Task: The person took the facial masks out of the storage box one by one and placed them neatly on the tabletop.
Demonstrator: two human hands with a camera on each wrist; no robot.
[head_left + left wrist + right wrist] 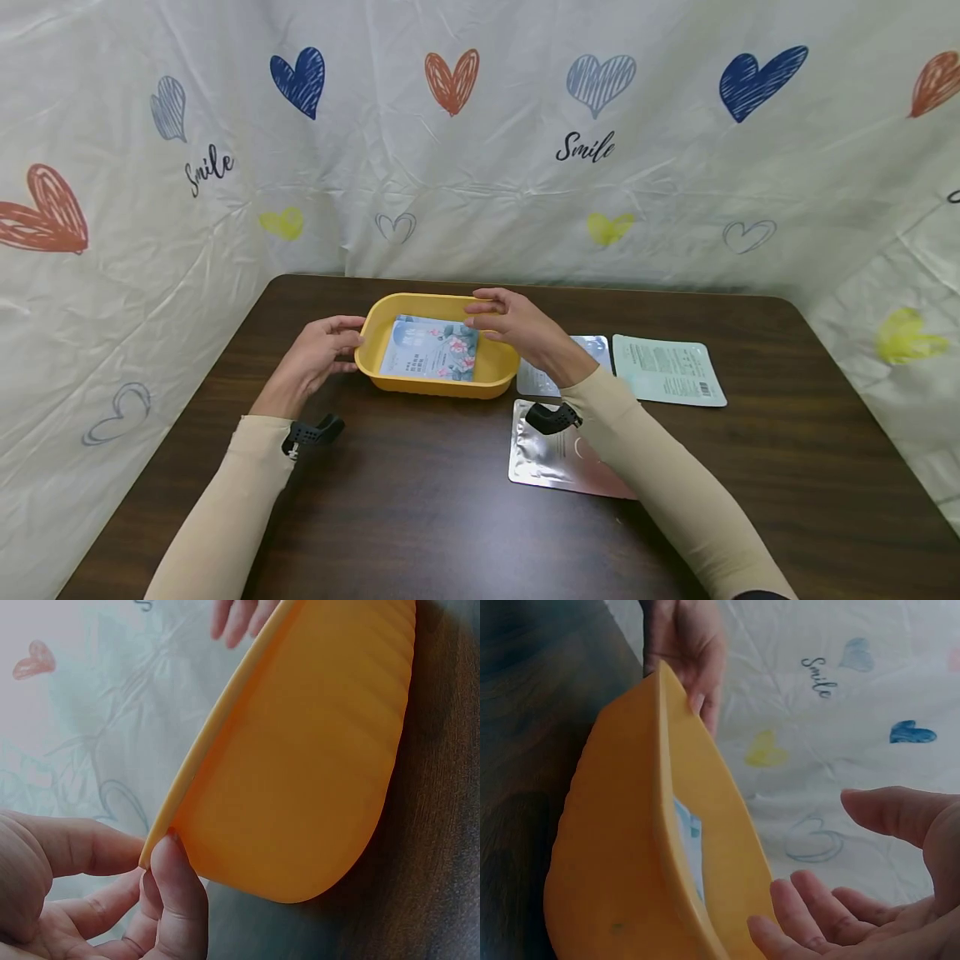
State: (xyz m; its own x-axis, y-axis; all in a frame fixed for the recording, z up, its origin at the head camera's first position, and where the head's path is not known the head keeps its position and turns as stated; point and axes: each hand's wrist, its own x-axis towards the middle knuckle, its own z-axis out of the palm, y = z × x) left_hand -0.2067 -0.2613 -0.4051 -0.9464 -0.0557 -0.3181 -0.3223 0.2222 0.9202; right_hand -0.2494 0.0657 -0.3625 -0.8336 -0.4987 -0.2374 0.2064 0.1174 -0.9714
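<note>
A yellow plastic basin [438,387] sits toward the back of the table, left of the middle. Inside it lie light blue sheet mask packets [427,350] with a pink floral print, one partly covering another. My left hand [318,354] pinches the basin's left rim between thumb and fingers, plain in the left wrist view. Over the basin's right end is my right hand [521,329], its thumb spread away from relaxed fingers [806,911]. In the right wrist view nothing lies between that thumb and the fingers.
Right of the basin lie a silvery-blue packet [536,382], partly behind my right wrist, and a mint green packet [667,371]. A silver and pink packet [555,454] lies nearer, partly under my right forearm. A heart-printed cloth [480,150] hangs behind the brown table [420,500].
</note>
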